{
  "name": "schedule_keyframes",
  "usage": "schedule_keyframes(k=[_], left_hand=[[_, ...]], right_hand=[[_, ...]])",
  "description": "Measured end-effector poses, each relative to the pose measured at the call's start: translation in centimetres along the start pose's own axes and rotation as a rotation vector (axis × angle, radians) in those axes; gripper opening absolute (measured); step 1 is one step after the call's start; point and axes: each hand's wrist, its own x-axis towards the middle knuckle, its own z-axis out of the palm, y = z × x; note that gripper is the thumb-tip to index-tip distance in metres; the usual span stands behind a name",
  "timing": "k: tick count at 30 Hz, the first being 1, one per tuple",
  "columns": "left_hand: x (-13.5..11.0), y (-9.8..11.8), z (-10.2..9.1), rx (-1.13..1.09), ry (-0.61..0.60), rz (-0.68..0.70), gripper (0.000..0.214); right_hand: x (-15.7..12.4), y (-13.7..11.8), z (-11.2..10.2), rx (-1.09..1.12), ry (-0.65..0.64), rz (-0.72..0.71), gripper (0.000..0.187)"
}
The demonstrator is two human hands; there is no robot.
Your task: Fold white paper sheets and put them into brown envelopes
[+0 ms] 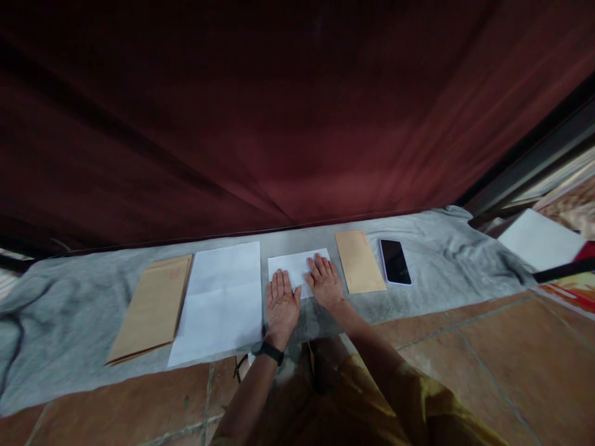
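Head view: I see the left hand (282, 305) flat, thumb out, and right hand (325, 284) flat, fingers spread, on 1 small paper (298, 265). A thin gap parts its edge from the envelope (361, 262); past the phone (395, 262), gray blanket (455, 263) spreads wide.

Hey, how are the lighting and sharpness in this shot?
Head view: dim light, with the red cloth fading nearly black at top. Head view: left hand and right hand slightly soft, faint creases on the large white sheet, far right edge smeared.
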Motion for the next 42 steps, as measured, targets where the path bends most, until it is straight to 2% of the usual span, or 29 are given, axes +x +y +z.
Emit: schedule_keyframes(k=[8,13,18,22,27,29,33,38,42], left_hand=[[-4.6,1.1,-1.3,-0.007,0.047,-0.054,0.063],[-4.8,2.4,-1.8,0.001,-0.053,0.09,0.057],[-4.8,1.9,-1.7,0.017,-0.06,0.111,0.057],[-5.5,0.9,-1.5,-0.007,-0.028,0.096,0.061],[-5.9,0.9,-2.0,0.011,-0.039,0.076,0.061],[-5.6,1.1,-2.4,0.038,-0.065,0.079,0.059],[-3.9,0.8,-3.4,0.02,-0.096,0.049,0.047],[0.1,-0.5,-4.1,-0.228,-0.103,-0.269,0.043],[3.5,-1.5,-4.3,-0.297,-0.101,-0.407,0.041]], right_hand=[[0.1,-0.3,-0.2,0.003,-0.033,0.027,0.055],[0.3,-0.2,-0.3,0.006,-0.055,0.041,0.056],[0.1,-0.1,-0.3,0.01,-0.036,0.045,0.055],[-1.1,0.4,-0.3,0.02,-0.02,0.055,0.055],[-2.2,0.6,-1.5,0.09,0.015,0.121,0.058],[-2.5,0.2,-2.3,0.099,0.023,0.097,0.057],[-4.0,-1.5,-3.0,0.116,-0.039,-0.09,0.051],[-6.6,-2.7,-2.1,0.106,-0.086,-0.149,0.047],[-6.9,-2.5,-1.9,0.109,-0.085,-0.16,0.048]])
